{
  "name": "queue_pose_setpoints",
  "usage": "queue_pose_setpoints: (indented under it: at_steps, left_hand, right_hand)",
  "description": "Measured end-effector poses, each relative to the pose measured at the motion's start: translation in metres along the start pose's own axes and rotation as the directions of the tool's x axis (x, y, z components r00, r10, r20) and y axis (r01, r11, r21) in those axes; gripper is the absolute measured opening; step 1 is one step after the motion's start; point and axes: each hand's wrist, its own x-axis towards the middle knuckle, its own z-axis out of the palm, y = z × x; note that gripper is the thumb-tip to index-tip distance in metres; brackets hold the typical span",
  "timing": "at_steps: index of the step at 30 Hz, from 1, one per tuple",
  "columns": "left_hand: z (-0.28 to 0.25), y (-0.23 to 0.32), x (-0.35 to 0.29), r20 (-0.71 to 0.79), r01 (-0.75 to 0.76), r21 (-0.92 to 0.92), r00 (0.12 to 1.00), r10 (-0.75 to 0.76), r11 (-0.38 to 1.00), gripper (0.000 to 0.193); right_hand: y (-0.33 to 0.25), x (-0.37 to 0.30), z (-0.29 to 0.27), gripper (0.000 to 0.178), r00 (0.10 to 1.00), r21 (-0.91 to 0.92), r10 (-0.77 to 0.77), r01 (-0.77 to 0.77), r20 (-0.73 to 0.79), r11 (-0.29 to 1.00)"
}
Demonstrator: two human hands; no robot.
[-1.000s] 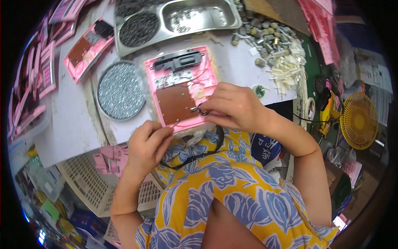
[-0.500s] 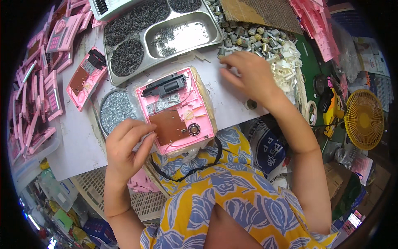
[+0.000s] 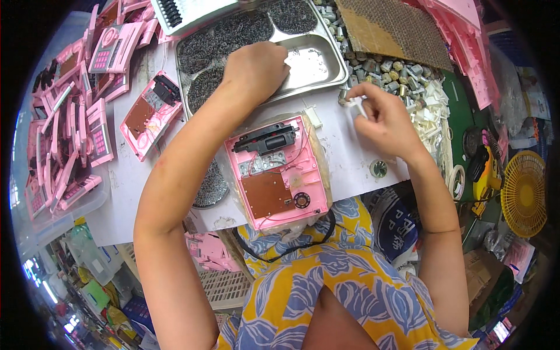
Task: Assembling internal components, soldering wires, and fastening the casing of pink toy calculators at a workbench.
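Note:
A pink plastic casing (image 3: 315, 169) lies open on the padded work surface in front of me. Inside it are a black plastic mechanism (image 3: 265, 140), a brown circuit board (image 3: 265, 195), thin wires and a round black part (image 3: 302, 200). My left hand (image 3: 254, 70) reaches over the metal tray (image 3: 343, 67) of small dark parts. Its fingers are curled down, and whatever they pinch is hidden. To the right of the casing, my right hand (image 3: 385, 119) pinches a small white plastic piece (image 3: 356, 107) between thumb and fingers, beside the pile of small metal motors (image 3: 388, 73).
A second pink casing (image 3: 153, 114) lies to the left, near heaped pink casings (image 3: 76, 140). My left forearm partly covers a round dish of small metal pieces (image 3: 211, 189). White plastic pieces (image 3: 433, 116) and a yellow basket (image 3: 525, 192) are at the right.
My left hand has moved from the casing's left edge up to the metal tray. My right hand, empty-looking before, now holds a white plastic piece. The view has shifted slightly.

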Motion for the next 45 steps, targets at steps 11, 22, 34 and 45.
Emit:
queue_pose_setpoints:
  at_steps: [11,22,34,45]
  left_hand:
    - [-0.02,0.002,0.002,0.097,-0.04,0.041,0.995,0.035,0.998,0.022]
    - [-0.007,0.017,0.015,0.09,-0.124,0.051,0.989,0.12,0.991,0.019]
    - [-0.059,0.088,-0.156,0.5,0.342,-0.7,0.862,-0.088,-0.627,0.024]
    - [-0.04,0.121,-0.199,0.42,0.132,-0.72,0.864,-0.276,-0.681,0.01]
  right_hand:
    - [0.01,-0.046,-0.012,0.018,0.997,0.504,0.075,-0.074,0.018,0.861]
    - [-0.01,-0.049,-0.005,0.029,0.988,0.59,0.06,-0.132,0.141,0.797]
    - [-0.048,-0.089,0.024,0.029,0.888,0.314,-0.385,0.451,-0.253,0.835]
    - [-0.062,-0.087,0.056,0.029,0.713,0.032,-0.662,0.686,-0.232,0.727]
